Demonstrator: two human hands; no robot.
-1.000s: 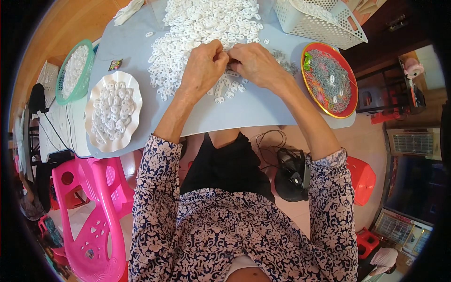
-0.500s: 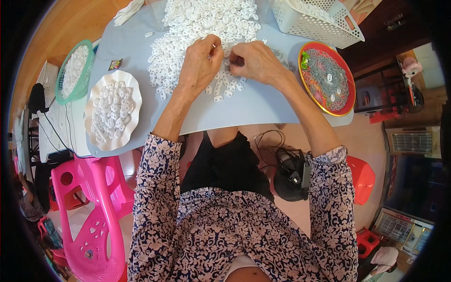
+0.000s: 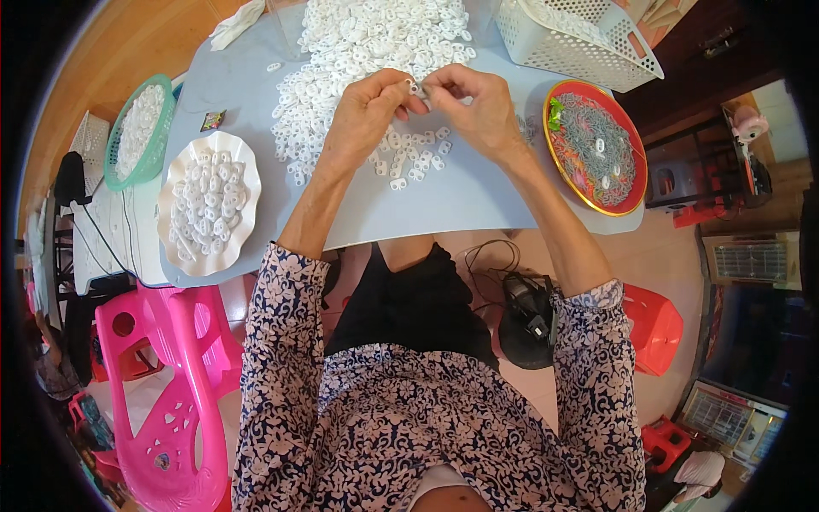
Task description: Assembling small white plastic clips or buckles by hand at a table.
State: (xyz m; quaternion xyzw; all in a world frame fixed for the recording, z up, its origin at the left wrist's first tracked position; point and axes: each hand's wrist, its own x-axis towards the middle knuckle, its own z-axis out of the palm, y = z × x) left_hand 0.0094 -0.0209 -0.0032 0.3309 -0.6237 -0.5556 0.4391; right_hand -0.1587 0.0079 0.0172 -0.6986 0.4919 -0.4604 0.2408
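My left hand [image 3: 365,115] and my right hand [image 3: 474,107] meet fingertip to fingertip over the grey table [image 3: 452,200]. Between them they pinch one small white plastic piece [image 3: 415,87]. Just beyond and under the hands lies a big heap of the same small white pieces [image 3: 367,51], spilling toward the table's near edge. A white scalloped plate [image 3: 207,203] at the left holds several finished-looking white pieces. At the right a red round tray [image 3: 595,147] holds thin grey strands and a few white pieces.
A green basket [image 3: 139,130] with white pieces sits far left. A white perforated basket [image 3: 573,38] stands at the back right. A pink plastic chair [image 3: 166,375] is at my lower left, a red stool [image 3: 653,328] and a black device with cables [image 3: 527,317] on the floor.
Both hands have lifted slightly off the pile and drawn together, now holding one white piece between their fingertips.
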